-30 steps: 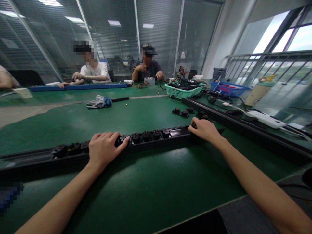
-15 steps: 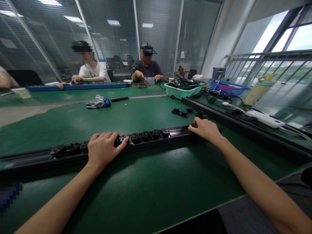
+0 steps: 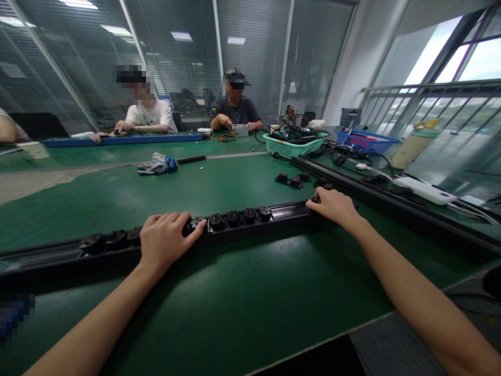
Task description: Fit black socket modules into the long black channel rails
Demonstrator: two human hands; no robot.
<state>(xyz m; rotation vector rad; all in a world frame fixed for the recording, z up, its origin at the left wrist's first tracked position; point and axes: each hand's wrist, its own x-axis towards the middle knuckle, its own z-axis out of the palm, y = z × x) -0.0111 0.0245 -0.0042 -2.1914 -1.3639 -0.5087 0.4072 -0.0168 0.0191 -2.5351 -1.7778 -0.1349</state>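
A long black rail (image 3: 289, 211) lies across the green table, with several black socket modules (image 3: 233, 218) sitting in its channel. My left hand (image 3: 165, 237) is closed over the rail, its thumb and fingers around a socket module near the middle. At the rail's right end my right hand (image 3: 332, 208) is closed on a small dark piece, mostly hidden under the fingers. More sockets show left of my left hand. Beyond the rail, a few loose black socket modules (image 3: 295, 181) lie on the table.
A second black rail (image 3: 383, 203) runs diagonally at right, beside a white power strip (image 3: 426, 190). Behind are a green basket (image 3: 287, 148) of cables, a blue basket (image 3: 368, 142) and gloves (image 3: 158, 164). Two people (image 3: 146, 115) sit across the table by a blue bar (image 3: 125, 140).
My right hand has shifted slightly to the right along the rail. My left hand stays in place on the rail.
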